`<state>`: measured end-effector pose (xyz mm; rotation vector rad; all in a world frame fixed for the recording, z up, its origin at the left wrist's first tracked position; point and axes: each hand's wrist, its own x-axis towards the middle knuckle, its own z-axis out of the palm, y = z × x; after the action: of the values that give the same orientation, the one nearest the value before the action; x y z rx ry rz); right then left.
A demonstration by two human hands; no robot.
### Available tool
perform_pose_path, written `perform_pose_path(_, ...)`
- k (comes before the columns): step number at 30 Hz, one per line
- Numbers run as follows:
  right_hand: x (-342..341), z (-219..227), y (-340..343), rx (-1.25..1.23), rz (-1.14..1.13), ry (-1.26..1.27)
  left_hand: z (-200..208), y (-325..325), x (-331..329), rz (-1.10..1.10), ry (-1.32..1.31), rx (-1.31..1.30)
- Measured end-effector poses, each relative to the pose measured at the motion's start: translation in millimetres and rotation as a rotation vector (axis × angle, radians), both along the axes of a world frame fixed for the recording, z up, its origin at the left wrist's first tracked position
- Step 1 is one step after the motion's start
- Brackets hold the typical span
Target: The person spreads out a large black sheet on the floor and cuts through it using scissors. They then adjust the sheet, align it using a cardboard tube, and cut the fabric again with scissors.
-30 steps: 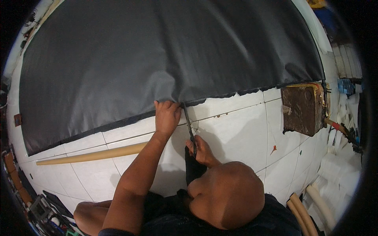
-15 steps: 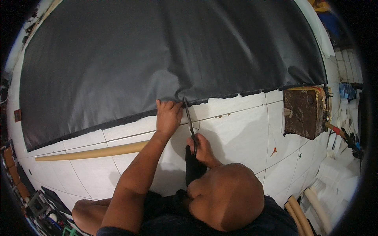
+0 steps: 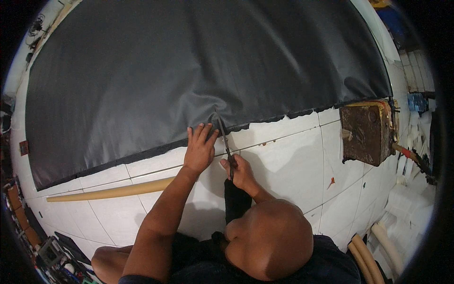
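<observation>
A large dark grey fabric sheet [image 3: 189, 71] lies spread over a white tiled floor [image 3: 288, 165]. My left hand [image 3: 199, 150] rests flat on the floor at the sheet's near edge, fingertips on the cloth. My right hand [image 3: 241, 173] grips a pair of dark scissors [image 3: 223, 135]. The blades point away from me and reach into the fabric just right of my left fingers. The cloth puckers around the blade tips. A head and dark shirt fill the lower middle of the view.
A long pale wooden stick [image 3: 113, 191] lies on the tiles left of my left arm. A rusty brown box [image 3: 366, 132] sits on the sheet's right corner. Pale tubes [image 3: 373, 251] lie at lower right, and tools and clutter [image 3: 52, 251] at lower left.
The scissors have advanced a little farther into the fabric edge. Both hands have stayed close together at the cut, shifting slightly forward.
</observation>
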<state>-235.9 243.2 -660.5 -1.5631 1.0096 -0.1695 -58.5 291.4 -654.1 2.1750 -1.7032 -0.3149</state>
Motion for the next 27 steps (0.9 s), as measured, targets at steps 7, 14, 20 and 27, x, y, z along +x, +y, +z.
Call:
perform_pose_path(7, 15, 5, -15, 0.044, 0.003, 0.026, -4, 2, 3, -0.064, -0.031, 0.146)
perform_pose_path(14, 44, 6, -41, 0.171, 0.002, 0.069, 2, 0, -1, -0.068, -0.044, 0.197)
perform_pose_path(20, 50, 0, -41, -0.005, -0.056, -0.035, 9, -3, -6, -0.049, -0.107, 0.235)
perform_pose_path(27, 84, -5, -73, 0.063, -0.093, -0.079, 13, -3, -12, -0.065, -0.126, 0.366)
